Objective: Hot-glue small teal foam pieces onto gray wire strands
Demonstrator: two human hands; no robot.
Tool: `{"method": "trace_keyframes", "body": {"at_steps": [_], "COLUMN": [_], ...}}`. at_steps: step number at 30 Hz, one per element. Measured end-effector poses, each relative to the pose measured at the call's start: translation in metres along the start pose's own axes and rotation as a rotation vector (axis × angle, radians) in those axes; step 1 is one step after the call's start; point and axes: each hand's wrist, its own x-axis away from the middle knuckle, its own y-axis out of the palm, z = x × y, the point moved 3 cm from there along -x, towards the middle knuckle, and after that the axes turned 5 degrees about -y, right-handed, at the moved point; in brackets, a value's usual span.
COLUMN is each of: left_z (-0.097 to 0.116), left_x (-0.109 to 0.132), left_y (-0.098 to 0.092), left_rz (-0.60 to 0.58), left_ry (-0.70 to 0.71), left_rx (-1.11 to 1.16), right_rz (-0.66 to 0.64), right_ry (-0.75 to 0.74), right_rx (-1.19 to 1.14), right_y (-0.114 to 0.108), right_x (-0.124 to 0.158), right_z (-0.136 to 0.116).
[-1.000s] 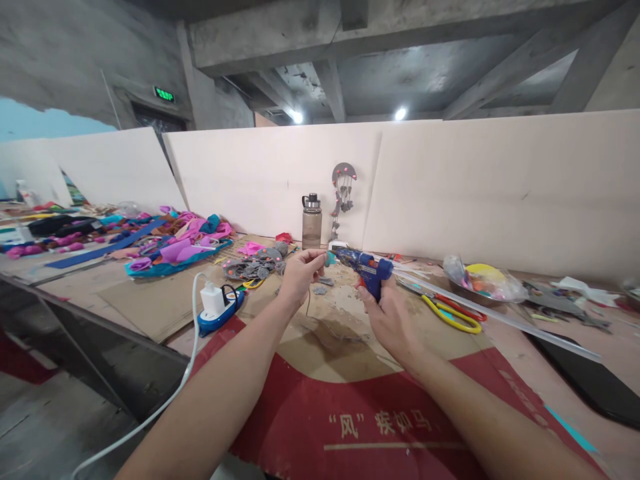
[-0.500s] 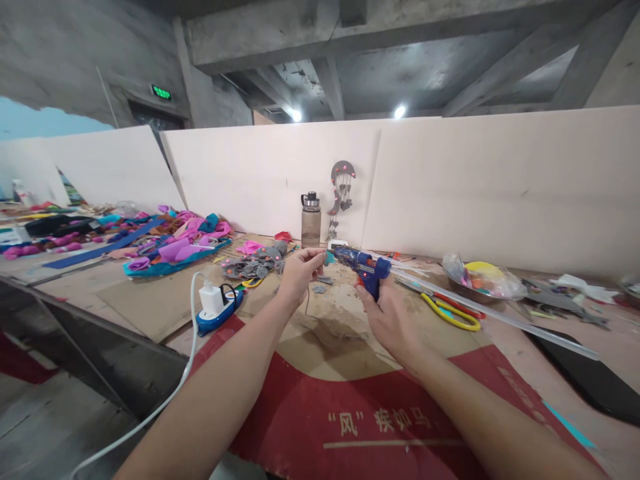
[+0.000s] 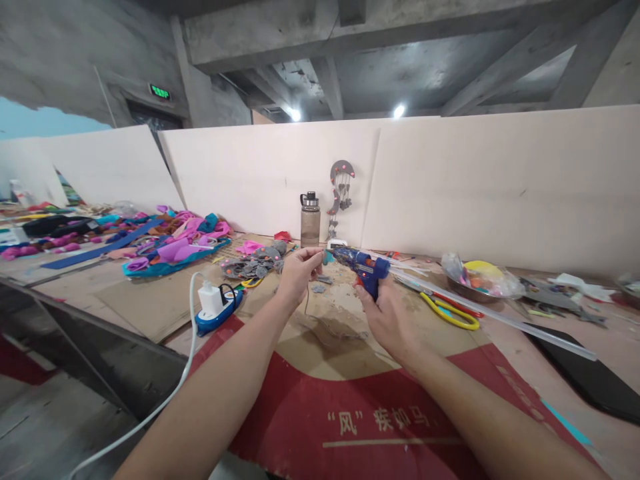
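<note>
My right hand [image 3: 385, 310] grips a blue hot glue gun [image 3: 367, 267] by its handle, its nozzle pointing left toward my left hand [image 3: 300, 270]. The left fingers are pinched together close to the nozzle. What they hold is too small to make out. A small teal bit [image 3: 328, 257] shows between these fingertips and the nozzle. Below the left hand a thin grey string [image 3: 307, 305] hangs toward the cardboard [image 3: 300, 350]. Small grey felt scraps [image 3: 319, 289] lie beneath the hands. A long clear glue stick [image 3: 525, 327] stretches rightward from behind the gun.
Left of my hands lie grey felt pieces [image 3: 253, 263] and a blue power strip [image 3: 219, 313] with a white cable. A bottle [image 3: 311, 223] stands at the back beside a hanging grey moon ornament [image 3: 342, 170]. Yellow-handled scissors [image 3: 450, 313], a bowl [image 3: 463, 287] and a black phone [image 3: 585, 373] lie right.
Both hands and the glue gun hold almost the same place. The whole view has shifted very slightly.
</note>
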Motion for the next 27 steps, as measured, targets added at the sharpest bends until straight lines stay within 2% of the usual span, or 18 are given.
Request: {"method": "trace_keyframes", "body": {"at_steps": [20,27], "left_z": [-0.0005,-0.0037], "left_x": [0.0016,-0.0053], "left_y": [0.0037,-0.0021], "left_rz": [-0.023,-0.031], "left_ry": [-0.036,-0.021], "left_rx": [0.003,0.073], "right_rz": [0.032,0.073], "right_ry": [-0.029,0.071], "right_rx": [0.021,-0.050], "right_y": [0.0004,-0.0007], "right_x": [0.0012,0.0014], "right_z": [0.0036,0.0069]}}
